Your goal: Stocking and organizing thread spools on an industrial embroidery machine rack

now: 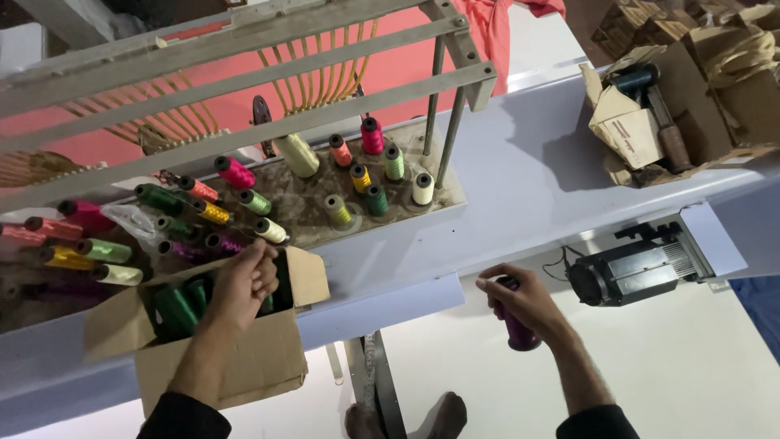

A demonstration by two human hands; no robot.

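A: Where are the person's hands?

B: The left hand (244,280) reaches into an open brown cardboard box (244,366) holding dark green thread spools (180,305); its fingers curl at the box's far edge, but whether they grip anything cannot be told. The right hand (524,302) is closed around a purple thread spool (517,329), held out past the front edge of the pale grey bench (536,187).

A: How far along is the work?

B: Seemingly midway. Many coloured spools (357,175) already stand on the spool rack (443,191) behind the box, several green ones remain boxed, and the purple one is not yet set down.
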